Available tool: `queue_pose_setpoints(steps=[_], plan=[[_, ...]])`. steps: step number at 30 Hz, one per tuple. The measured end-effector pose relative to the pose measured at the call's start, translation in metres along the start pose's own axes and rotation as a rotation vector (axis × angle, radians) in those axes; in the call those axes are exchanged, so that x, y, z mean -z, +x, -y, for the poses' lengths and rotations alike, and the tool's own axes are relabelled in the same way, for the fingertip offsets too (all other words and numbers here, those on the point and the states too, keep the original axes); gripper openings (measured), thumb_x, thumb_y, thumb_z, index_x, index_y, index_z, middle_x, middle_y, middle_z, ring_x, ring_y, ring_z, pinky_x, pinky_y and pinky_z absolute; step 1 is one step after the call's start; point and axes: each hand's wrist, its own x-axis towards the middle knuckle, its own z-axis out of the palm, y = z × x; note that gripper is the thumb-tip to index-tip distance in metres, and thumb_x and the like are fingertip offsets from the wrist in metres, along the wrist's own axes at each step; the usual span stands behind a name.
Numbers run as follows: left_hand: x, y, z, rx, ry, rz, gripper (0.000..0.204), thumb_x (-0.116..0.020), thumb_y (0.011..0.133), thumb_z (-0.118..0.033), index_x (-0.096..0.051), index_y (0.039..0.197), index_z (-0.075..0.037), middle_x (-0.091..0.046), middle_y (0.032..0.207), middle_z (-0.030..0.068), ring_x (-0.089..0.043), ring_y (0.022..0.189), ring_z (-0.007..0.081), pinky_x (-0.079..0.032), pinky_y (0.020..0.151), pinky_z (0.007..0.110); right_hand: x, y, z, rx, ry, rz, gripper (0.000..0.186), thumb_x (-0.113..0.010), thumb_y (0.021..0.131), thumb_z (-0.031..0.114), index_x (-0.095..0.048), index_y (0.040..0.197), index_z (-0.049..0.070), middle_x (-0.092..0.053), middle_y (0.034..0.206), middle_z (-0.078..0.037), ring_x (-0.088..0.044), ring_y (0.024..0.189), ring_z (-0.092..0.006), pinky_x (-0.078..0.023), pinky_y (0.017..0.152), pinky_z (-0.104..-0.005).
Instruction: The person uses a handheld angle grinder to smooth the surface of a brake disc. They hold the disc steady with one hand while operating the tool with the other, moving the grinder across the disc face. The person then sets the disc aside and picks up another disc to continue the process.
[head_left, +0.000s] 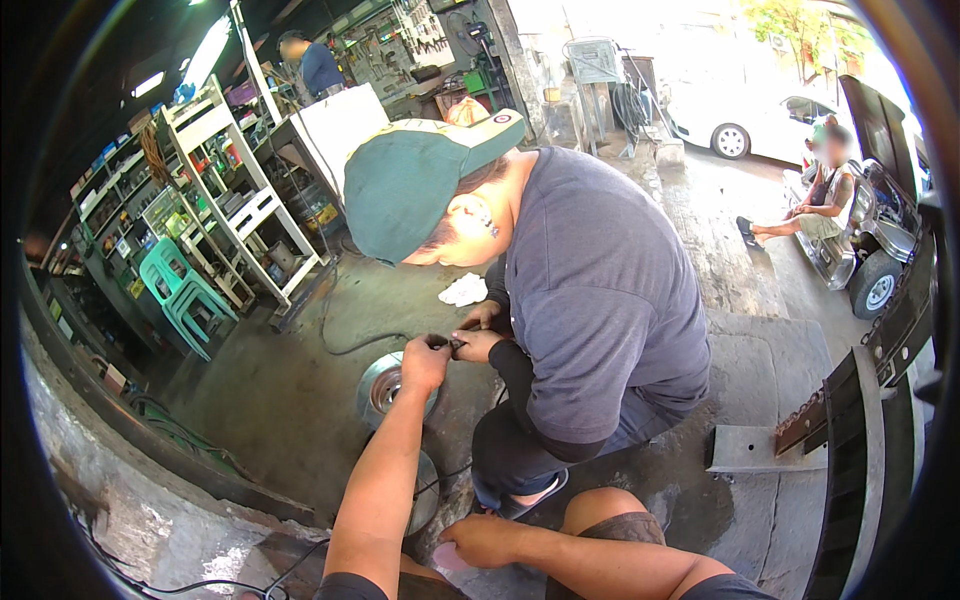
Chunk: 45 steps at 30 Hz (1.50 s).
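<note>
My left hand [424,364] reaches forward with fingers closed at a small dark part [454,345] held by the fingers of a crouching co-worker [590,300] in a green cap and grey shirt; whether I grip the part is unclear. The co-worker's hands [480,344] are beside mine. Below them a shiny metal disc [386,378] lies near the floor, with a second round metal piece [424,478] behind my forearm. My right hand [481,542] is low by my knee, closed on a pink flat item [449,560].
Green stacked chairs [180,280] and white shelving [230,200] stand left. A white rag [462,290] and hoses lie on the floor. At right are a steel beam [750,450] and a seated person [825,190] by a vehicle. Another person [318,70] is at the back.
</note>
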Motion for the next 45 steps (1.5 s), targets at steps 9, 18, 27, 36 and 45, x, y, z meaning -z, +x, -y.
queue_pose_setpoints(steps=[9,18,27,36,45], plan=[[0.007,0.005,-0.006,0.179,0.076,0.049,0.035,-0.074,0.094,-0.027,-0.080,0.104,0.006,-0.080,0.100,0.0230,-0.078,0.095,0.0345,-0.057,0.087,0.042,-0.002,0.003,-0.007,0.034,-0.018,-0.007,0.047,-0.056,0.090,0.011,-0.068,0.135,0.002,-0.073,0.120,-0.029,-0.070,0.117,-0.0447,-0.052,0.103,-0.0524],[-0.004,0.006,0.001,0.069,0.372,0.003,0.039,-0.068,0.098,-0.029,-0.078,0.105,0.008,-0.077,0.104,0.0286,-0.075,0.103,0.0422,-0.056,0.094,0.048,-0.002,0.002,-0.003,0.022,-0.017,0.003,0.049,-0.055,0.091,0.011,-0.067,0.138,0.002,-0.072,0.123,-0.029,-0.069,0.121,-0.0453,-0.051,0.106,-0.0538],[0.001,-0.003,-0.002,-0.032,0.134,-0.009,0.041,-0.066,0.093,-0.030,-0.077,0.103,0.008,-0.076,0.103,0.0295,-0.074,0.103,0.0433,-0.056,0.094,0.047,0.000,0.000,-0.003,0.001,-0.017,0.012,0.048,-0.055,0.091,0.011,-0.068,0.136,0.003,-0.073,0.122,-0.030,-0.069,0.121,-0.0454,-0.051,0.105,-0.0550],[-0.001,0.013,0.020,0.087,0.016,0.026,0.046,-0.067,0.094,-0.036,-0.077,0.099,0.009,-0.076,0.096,0.0284,-0.074,0.100,0.0427,-0.054,0.090,0.048,0.003,-0.002,0.002,-0.006,-0.013,0.028,0.048,-0.053,0.091,0.010,-0.068,0.136,0.002,-0.072,0.125,-0.030,-0.069,0.121,-0.0456,-0.051,0.105,-0.0545],[-0.004,0.022,0.020,0.145,0.046,0.029,0.045,-0.064,0.098,-0.032,-0.076,0.103,0.011,-0.074,0.106,0.0338,-0.071,0.105,0.0487,-0.052,0.096,0.050,0.003,-0.001,0.003,-0.015,-0.053,0.027,0.050,-0.052,0.093,0.011,-0.067,0.140,0.006,-0.072,0.124,-0.029,-0.069,0.120,-0.0460,-0.051,0.103,-0.0562]])
